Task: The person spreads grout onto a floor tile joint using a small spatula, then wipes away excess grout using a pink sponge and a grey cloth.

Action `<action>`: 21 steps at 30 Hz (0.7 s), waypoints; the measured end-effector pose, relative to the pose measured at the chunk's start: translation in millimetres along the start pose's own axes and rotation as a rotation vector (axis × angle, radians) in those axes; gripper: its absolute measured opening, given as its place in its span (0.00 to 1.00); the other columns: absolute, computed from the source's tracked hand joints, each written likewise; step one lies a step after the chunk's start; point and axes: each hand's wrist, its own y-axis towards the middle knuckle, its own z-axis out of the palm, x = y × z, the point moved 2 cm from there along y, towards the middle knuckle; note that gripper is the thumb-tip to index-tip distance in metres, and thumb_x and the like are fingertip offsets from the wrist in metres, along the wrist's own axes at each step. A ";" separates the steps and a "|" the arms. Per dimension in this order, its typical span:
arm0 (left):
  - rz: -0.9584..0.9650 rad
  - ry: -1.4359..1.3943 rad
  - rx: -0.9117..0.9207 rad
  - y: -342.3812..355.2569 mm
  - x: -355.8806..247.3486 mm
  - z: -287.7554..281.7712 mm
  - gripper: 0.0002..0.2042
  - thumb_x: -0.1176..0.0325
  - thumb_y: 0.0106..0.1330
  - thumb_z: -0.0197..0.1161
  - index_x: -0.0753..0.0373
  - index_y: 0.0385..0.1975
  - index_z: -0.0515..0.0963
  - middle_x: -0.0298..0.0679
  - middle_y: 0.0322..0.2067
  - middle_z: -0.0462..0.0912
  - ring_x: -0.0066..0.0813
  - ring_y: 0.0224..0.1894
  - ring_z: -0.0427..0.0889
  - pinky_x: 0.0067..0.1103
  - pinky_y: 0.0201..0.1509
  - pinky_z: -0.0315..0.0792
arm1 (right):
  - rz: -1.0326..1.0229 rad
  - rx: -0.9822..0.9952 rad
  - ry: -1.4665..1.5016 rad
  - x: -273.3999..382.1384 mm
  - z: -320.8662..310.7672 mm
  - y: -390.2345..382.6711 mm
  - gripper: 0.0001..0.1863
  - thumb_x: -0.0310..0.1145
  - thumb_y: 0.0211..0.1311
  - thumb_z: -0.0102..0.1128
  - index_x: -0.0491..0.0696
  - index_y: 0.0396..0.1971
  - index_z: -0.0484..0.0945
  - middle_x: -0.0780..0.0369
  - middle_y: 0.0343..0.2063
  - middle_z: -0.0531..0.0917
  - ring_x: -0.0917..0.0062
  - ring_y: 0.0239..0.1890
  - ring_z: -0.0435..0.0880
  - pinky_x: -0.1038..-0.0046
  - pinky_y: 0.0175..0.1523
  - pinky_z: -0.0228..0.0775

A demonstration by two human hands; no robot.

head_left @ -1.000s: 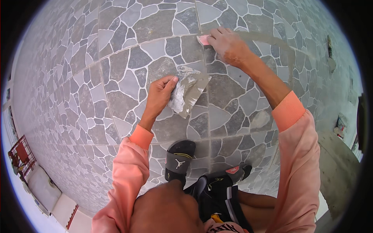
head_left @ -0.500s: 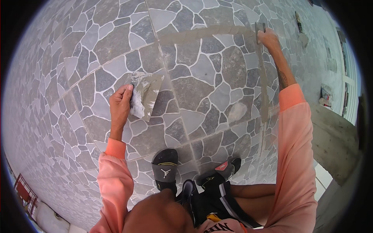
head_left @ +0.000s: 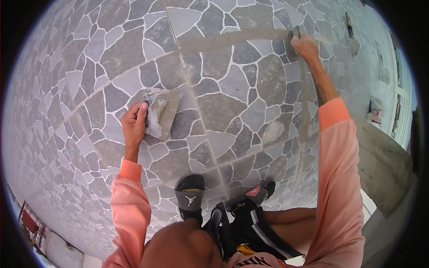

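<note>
The left hand (head_left: 134, 121) gripped a thin plate (head_left: 153, 125) loaded with grey paste, thumb on top, above the tiled floor (head_left: 223, 100); the right hand (head_left: 305, 46) was closed on a small dark spreader (head_left: 296, 31) at the corner of the paste band (head_left: 237, 39). Good spreading here likely called for a steady tilt, even pressure into the joint, and a level plate. The plate's long axis ran roughly away from the person, its far end leaning right; the spreader's narrow profile pointed away too.
</note>
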 end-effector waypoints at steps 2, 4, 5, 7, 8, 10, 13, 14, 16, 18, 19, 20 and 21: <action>-0.008 0.007 -0.002 2.3 2.0 0.7 0.10 0.66 0.68 0.62 0.68 0.38 0.81 0.26 0.25 0.77 0.11 0.28 0.67 0.13 0.32 0.64 | -0.022 0.008 0.015 26.5 -0.5 -1.0 0.20 0.41 0.55 0.48 0.38 0.35 0.79 0.42 0.35 0.81 0.46 0.41 0.79 0.53 0.49 0.70; -0.021 -0.004 0.010 1.8 0.2 0.4 0.09 0.67 0.68 0.62 0.68 0.38 0.81 0.26 0.25 0.76 0.11 0.28 0.67 0.13 0.31 0.63 | -0.038 0.018 0.029 49.7 2.5 -8.0 0.20 0.41 0.56 0.48 0.38 0.35 0.78 0.43 0.35 0.81 0.46 0.41 0.79 0.53 0.49 0.70; -0.013 -0.005 -0.002 1.7 1.8 -0.6 0.10 0.67 0.68 0.62 0.68 0.38 0.81 0.25 0.24 0.76 0.11 0.27 0.66 0.13 0.30 0.63 | -0.121 -0.014 0.015 63.0 4.9 -10.8 0.18 0.40 0.56 0.49 0.39 0.34 0.78 0.44 0.34 0.81 0.47 0.40 0.80 0.54 0.48 0.71; -0.022 -0.011 -0.003 1.8 -2.2 1.7 0.10 0.67 0.69 0.62 0.68 0.38 0.81 0.25 0.24 0.76 0.11 0.27 0.66 0.13 0.30 0.63 | -0.207 -0.039 0.009 93.1 10.0 -21.4 0.17 0.39 0.57 0.51 0.40 0.34 0.78 0.45 0.33 0.82 0.48 0.39 0.80 0.54 0.47 0.71; -0.026 -0.023 -0.003 1.9 -3.5 -0.1 0.10 0.67 0.69 0.61 0.68 0.38 0.81 0.25 0.24 0.75 0.11 0.27 0.66 0.13 0.30 0.62 | -0.245 -0.084 0.033 111.2 11.1 -29.8 0.15 0.38 0.57 0.51 0.40 0.34 0.78 0.47 0.32 0.82 0.49 0.38 0.81 0.55 0.46 0.72; -0.034 -0.010 0.002 2.6 0.0 -3.7 0.10 0.67 0.69 0.61 0.68 0.38 0.82 0.25 0.24 0.76 0.11 0.27 0.67 0.12 0.31 0.63 | -0.284 -0.135 0.061 148.2 7.3 -45.1 0.14 0.36 0.57 0.52 0.41 0.34 0.78 0.48 0.32 0.82 0.51 0.36 0.81 0.56 0.45 0.73; -0.041 -0.079 -0.014 1.2 -5.8 -0.3 0.10 0.66 0.70 0.60 0.68 0.39 0.82 0.26 0.26 0.78 0.11 0.30 0.68 0.12 0.33 0.64 | -0.350 -0.093 0.216 200.7 9.8 -66.4 0.15 0.35 0.56 0.53 0.43 0.39 0.80 0.52 0.35 0.84 0.59 0.40 0.83 0.63 0.47 0.75; -0.037 -0.080 -0.007 -0.2 -6.4 1.0 0.10 0.66 0.70 0.60 0.68 0.39 0.82 0.26 0.26 0.78 0.11 0.30 0.68 0.12 0.33 0.64 | -0.417 -0.142 0.274 216.3 15.3 -75.0 0.15 0.35 0.56 0.53 0.43 0.39 0.80 0.52 0.35 0.83 0.60 0.39 0.83 0.63 0.47 0.75; -0.062 -0.096 -0.040 -4.5 -6.6 -0.2 0.11 0.66 0.70 0.60 0.69 0.40 0.81 0.26 0.28 0.78 0.11 0.31 0.69 0.12 0.35 0.64 | -0.410 -0.065 0.308 248.3 19.5 -88.7 0.14 0.35 0.56 0.53 0.43 0.38 0.80 0.53 0.32 0.83 0.61 0.38 0.82 0.62 0.46 0.75; -0.063 -0.156 -0.044 -8.1 -14.5 -1.4 0.11 0.66 0.71 0.59 0.68 0.40 0.81 0.25 0.28 0.77 0.10 0.31 0.68 0.12 0.35 0.63 | -0.530 -0.078 0.291 271.5 18.9 -98.8 0.14 0.35 0.55 0.55 0.43 0.38 0.80 0.53 0.30 0.82 0.62 0.36 0.82 0.62 0.45 0.74; -0.074 -0.202 -0.064 -10.5 -17.8 -3.2 0.11 0.66 0.71 0.58 0.68 0.40 0.81 0.24 0.28 0.77 0.10 0.31 0.67 0.11 0.34 0.63 | -0.494 -0.042 0.341 281.1 18.2 -103.8 0.14 0.35 0.54 0.55 0.43 0.36 0.81 0.53 0.31 0.83 0.62 0.37 0.82 0.61 0.45 0.74; -0.062 -0.206 -0.055 -12.0 -19.8 -7.1 0.11 0.66 0.71 0.58 0.68 0.40 0.81 0.24 0.28 0.77 0.10 0.31 0.67 0.11 0.34 0.63 | -0.460 -0.008 0.398 291.1 15.9 -108.6 0.14 0.35 0.53 0.55 0.43 0.35 0.81 0.52 0.32 0.83 0.61 0.39 0.82 0.61 0.46 0.74; -0.047 -0.244 -0.081 -12.4 -19.4 -9.6 0.11 0.65 0.72 0.57 0.67 0.39 0.80 0.23 0.28 0.75 0.09 0.30 0.66 0.11 0.34 0.62 | -0.454 -0.020 0.387 297.8 9.9 -110.6 0.14 0.35 0.53 0.55 0.43 0.35 0.81 0.52 0.32 0.83 0.61 0.39 0.82 0.61 0.46 0.74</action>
